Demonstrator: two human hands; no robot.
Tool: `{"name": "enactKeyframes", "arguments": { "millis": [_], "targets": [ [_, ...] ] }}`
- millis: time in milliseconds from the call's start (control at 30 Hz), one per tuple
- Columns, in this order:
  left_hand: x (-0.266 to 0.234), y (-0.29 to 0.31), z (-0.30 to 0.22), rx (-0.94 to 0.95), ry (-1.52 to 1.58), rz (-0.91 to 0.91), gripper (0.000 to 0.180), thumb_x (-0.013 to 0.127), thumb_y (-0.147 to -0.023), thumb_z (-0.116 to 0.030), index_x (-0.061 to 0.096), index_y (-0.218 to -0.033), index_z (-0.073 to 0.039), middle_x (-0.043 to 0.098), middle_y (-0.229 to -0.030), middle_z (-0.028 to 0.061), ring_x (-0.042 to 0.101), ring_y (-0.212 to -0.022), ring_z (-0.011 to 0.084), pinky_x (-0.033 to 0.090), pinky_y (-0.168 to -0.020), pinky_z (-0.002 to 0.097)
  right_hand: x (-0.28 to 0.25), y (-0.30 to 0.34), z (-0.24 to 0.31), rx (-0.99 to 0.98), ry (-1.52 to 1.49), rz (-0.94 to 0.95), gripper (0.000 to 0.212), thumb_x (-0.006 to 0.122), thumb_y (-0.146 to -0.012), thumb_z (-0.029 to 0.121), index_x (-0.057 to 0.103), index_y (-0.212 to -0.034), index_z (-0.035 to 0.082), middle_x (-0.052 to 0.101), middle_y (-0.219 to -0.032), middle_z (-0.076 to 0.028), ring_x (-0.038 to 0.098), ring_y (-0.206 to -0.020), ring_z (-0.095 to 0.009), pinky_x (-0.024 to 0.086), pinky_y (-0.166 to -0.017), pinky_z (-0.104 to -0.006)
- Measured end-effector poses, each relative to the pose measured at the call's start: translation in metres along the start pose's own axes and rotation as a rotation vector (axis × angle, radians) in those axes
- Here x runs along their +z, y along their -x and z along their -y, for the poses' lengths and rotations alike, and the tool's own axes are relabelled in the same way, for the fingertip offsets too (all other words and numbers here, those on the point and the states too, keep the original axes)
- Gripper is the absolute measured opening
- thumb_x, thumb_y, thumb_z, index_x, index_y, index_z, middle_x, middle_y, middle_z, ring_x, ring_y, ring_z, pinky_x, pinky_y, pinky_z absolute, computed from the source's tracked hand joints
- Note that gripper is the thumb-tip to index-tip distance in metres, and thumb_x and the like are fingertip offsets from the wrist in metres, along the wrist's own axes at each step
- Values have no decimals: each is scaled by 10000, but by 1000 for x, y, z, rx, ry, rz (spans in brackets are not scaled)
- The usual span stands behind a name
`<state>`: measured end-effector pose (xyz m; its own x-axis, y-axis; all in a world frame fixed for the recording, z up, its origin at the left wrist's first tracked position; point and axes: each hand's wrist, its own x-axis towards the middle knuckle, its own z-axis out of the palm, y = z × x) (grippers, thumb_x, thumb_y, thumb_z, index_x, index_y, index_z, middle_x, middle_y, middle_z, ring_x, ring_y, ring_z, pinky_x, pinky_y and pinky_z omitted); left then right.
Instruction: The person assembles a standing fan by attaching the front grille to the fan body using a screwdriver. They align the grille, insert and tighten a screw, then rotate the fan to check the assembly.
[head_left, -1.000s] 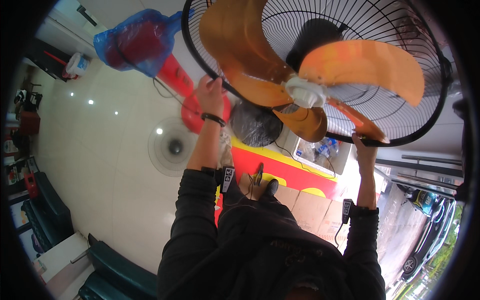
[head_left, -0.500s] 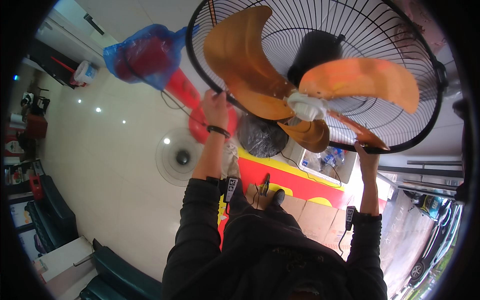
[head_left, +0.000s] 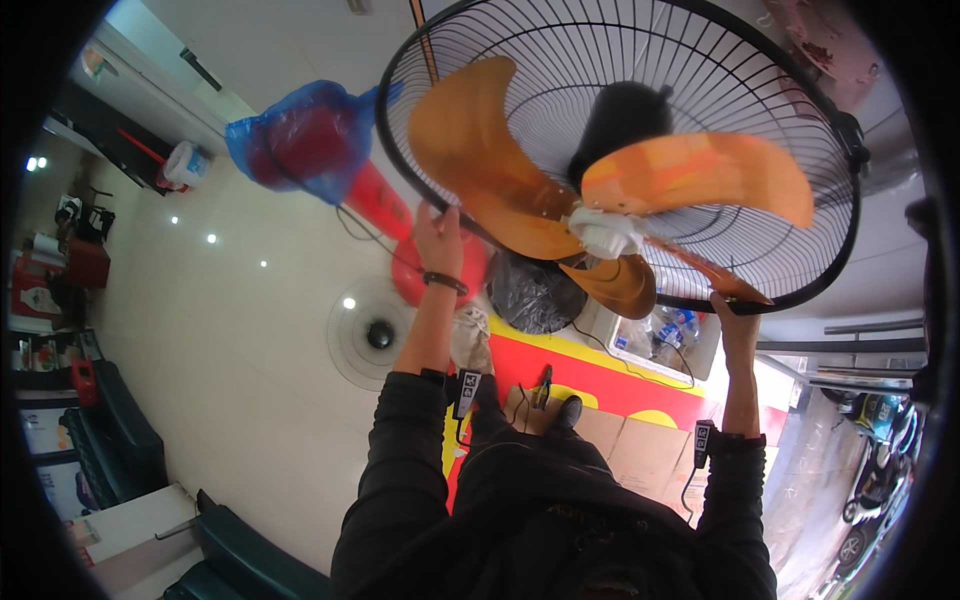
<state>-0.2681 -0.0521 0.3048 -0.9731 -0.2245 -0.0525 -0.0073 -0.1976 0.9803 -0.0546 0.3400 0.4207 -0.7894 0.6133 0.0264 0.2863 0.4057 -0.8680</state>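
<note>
A large fan with orange blades [head_left: 480, 150] and a white hub [head_left: 605, 232] is held up in front of me. Behind the blades is its round black wire guard [head_left: 857, 215], with the dark motor housing [head_left: 622, 125] showing through the wires. My left hand [head_left: 438, 245] grips the lower left of the guard's rim, fingers curled over it. At the lower right, my right hand [head_left: 737, 325] is closed on the same rim, beside a blade tip. Blades hide part of the guard.
A clear round wire guard [head_left: 345, 335] lies on the tiled floor at left. Near my feet are pliers [head_left: 543, 388] and cardboard [head_left: 640, 450]. Beyond stand a red stand fan [head_left: 380, 205] with a blue bag over its head, a black plastic-wrapped bundle [head_left: 535, 295], and a white box of bottles [head_left: 705, 345].
The fan has shifted and turned slightly to the left against the floor, with both hands still on its rim. The whole view has moved a little.
</note>
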Motion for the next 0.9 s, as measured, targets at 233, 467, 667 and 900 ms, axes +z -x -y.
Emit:
{"name": "enactKeyframes", "arguments": {
  "millis": [233,467,667,900],
  "targets": [
    [-11,-6,-38,356,-231,-20,501,621,-941,-97,476,-1409,9,610,-1292,126,585,-1141,219,488,-965,351,-7,-2,-4,-19,-2,24,221,709,-827,40,690,-1036,-30,639,-948,-62,596,-855,-131,481,-766,-267],
    [-11,-27,-135,723,-203,8,467,589,-980,-62,474,-1426,13,575,-1384,148,560,-1262,259,435,-1064,363,-19,-2,-24,-29,-31,31,280,731,-813,62,679,-1067,-43,692,-894,-61,639,-791,-145,512,-740,-278],
    [-7,-42,-188,917,-618,-73,386,608,-989,-167,586,-1328,15,669,-1241,197,645,-1141,280,479,-996,365,-21,-1,-19,-46,52,29,348,760,-773,101,675,-1094,-3,725,-873,-89,679,-788,-162,532,-716,-307],
    [3,-44,-207,977,-875,-57,285,606,-979,-214,691,-1140,4,731,-1047,185,688,-921,346,523,-817,379,-22,9,-8,-21,84,-3,357,757,-785,189,652,-1070,2,725,-899,-136,693,-842,-268,522,-775,-376]
  ]
}}
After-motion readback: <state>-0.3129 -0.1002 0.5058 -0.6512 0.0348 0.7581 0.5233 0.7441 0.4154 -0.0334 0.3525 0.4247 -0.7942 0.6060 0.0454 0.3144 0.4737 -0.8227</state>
